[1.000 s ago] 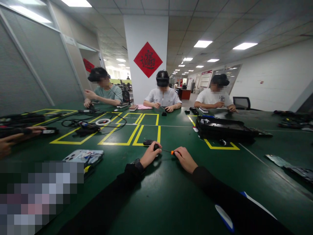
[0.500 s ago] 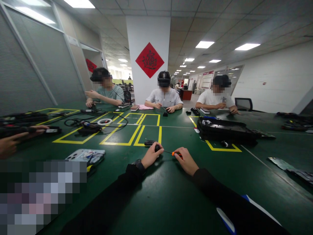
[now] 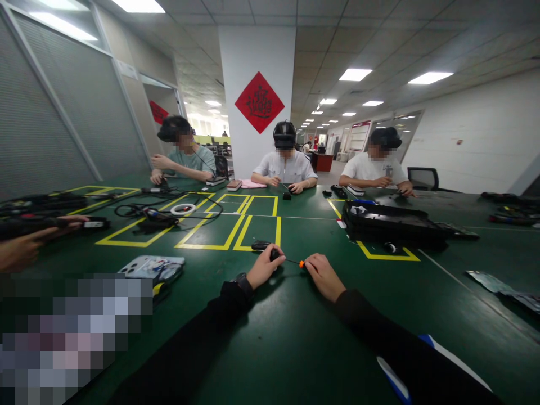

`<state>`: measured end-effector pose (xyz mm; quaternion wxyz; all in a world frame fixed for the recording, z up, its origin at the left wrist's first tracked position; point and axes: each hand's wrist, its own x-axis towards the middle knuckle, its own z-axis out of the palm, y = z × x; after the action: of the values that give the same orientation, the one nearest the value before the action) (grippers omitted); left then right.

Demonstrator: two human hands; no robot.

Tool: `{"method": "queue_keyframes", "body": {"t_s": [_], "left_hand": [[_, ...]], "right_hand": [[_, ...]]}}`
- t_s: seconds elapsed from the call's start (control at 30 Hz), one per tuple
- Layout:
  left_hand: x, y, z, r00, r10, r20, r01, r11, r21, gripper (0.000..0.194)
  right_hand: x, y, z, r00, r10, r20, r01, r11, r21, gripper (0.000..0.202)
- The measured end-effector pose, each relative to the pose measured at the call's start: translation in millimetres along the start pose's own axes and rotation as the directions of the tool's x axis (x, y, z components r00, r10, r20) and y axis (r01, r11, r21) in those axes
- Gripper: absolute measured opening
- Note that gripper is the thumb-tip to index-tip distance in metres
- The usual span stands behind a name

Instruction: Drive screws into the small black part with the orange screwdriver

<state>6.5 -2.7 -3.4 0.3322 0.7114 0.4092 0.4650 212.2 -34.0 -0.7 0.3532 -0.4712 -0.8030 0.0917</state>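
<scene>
Orange-collared screwdriver is being pinched by the fingers of the right hand above the green table. Its thin shaft is being pointed leftward, roughly crosswise, at a black part being gripped in the left hand. Whether the part is being touched by the tip cannot be told.

three seated people across the table, three black headsets, one screwdriver, one small black part, one large black tray, one white ring, one pink cloth, one wristwatch
</scene>
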Motion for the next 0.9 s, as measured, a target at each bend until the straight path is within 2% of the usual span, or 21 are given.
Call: {"method": "queue_keyframes", "body": {"t_s": [0.23,0.43,0.6,0.8,0.9], "left_hand": [[-2.2,3.3,-0.1,1.000,0.011,-0.003,-0.011,1.000,-0.013,0.019],[-1.6,2.5,-0.2,1.000,-0.013,-0.003,0.012,1.000,-0.022,0.020],[-0.4,-2.6,1.3,0.999,-0.030,0.022,0.031,0.999,-0.042,0.021],[-0.7,-1.7,1.5,0.999,-0.031,0.016,0.033,0.997,-0.074,0.019],[-1.5,0.5,1.2,0.998,-0.053,0.016,0.054,0.995,-0.083,0.019]], "right_hand": [[0.0,5.0,2.2,1.000,0.007,0.007,-0.008,0.999,0.047,0.026],[-0.3,4.6,0.6,1.000,0.004,-0.021,-0.002,0.995,0.096,0.013],[-1.4,2.4,-0.4,1.000,0.014,0.011,-0.016,0.989,0.145,0.014],[1.2,4.2,0.9,1.000,0.015,0.003,-0.015,0.998,0.064,0.023],[0.5,5.5,0.6,1.000,-0.010,-0.002,0.010,0.999,0.054,0.015]]}}
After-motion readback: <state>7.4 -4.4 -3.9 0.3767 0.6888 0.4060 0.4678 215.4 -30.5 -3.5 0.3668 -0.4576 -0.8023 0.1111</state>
